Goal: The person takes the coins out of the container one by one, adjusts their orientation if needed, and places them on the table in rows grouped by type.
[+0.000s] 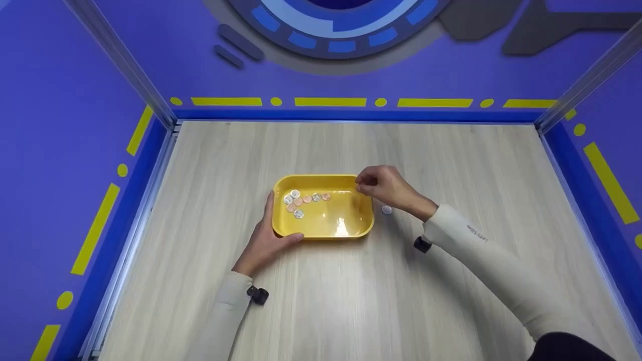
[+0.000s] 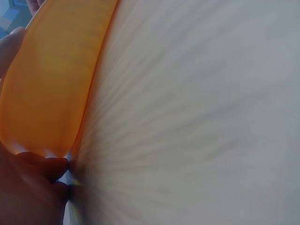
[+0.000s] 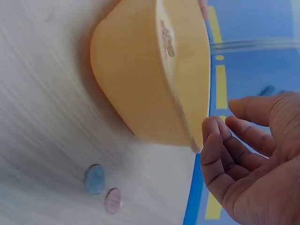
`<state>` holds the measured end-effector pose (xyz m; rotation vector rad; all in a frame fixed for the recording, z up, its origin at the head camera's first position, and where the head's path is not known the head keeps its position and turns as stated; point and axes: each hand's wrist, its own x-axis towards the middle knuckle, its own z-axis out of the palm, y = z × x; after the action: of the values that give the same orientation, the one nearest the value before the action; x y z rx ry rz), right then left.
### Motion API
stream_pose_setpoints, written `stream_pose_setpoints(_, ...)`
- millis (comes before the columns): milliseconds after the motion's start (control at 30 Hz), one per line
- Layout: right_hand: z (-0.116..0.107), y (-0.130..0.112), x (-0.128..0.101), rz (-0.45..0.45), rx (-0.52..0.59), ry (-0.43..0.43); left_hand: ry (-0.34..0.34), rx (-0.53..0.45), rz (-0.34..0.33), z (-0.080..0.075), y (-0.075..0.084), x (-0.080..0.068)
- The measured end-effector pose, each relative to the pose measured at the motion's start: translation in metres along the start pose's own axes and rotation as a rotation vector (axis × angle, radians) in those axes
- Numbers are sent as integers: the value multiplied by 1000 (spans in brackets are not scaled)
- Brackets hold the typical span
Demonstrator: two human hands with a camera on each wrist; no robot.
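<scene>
A yellow plastic tray (image 1: 331, 234) sits on the table with several silver and copper coins (image 1: 307, 199) lying flat in its left part. My left hand (image 1: 268, 239) grips the tray's left end, thumb along the near rim and fingers down the left side. Over the tray's right end is my right hand (image 1: 383, 185), its fingers loosely curled. In the right wrist view a gap shows between thumb and index finger, with nothing visible between them. Outside the tray, a silver coin (image 3: 95, 179) and a copper coin (image 3: 113, 200) lie on the table below the right hand.
The pale wood-grain table (image 1: 321, 301) is bordered by blue walls (image 1: 321, 85) with yellow markings at the back and both sides. Metal rails (image 1: 125, 235) run along the table's edges. A small black camera (image 1: 258, 295) is worn on each wrist.
</scene>
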<state>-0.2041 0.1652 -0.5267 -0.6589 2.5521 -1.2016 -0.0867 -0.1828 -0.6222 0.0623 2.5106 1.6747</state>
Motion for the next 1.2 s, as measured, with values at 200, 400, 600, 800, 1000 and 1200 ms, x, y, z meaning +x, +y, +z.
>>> stream_pose_setpoints(200, 5, -12, 21, -49, -74, -120, 1, 13, -13, -1, 2, 0)
stream_pose_setpoints(400, 18, -21, 40, -114, -151, -245, 6, 21, -25, -3, 1, 0)
stream_pose_setpoints(600, 33, -27, 57, -162, -200, -360, -5, -13, -14, -2, -1, 0)
stream_pose_setpoints(800, 46, -27, 71, -212, -205, -402, -7, -5, 0, 1, 0, 1)
stream_pose_setpoints(1000, 59, -29, 81, -272, -180, -441, -37, -30, 12, 2, 0, 3)
stream_pose_setpoints(1200, 70, -33, 89, -332, -150, -456, -18, -19, 1, 2, 0, 3)
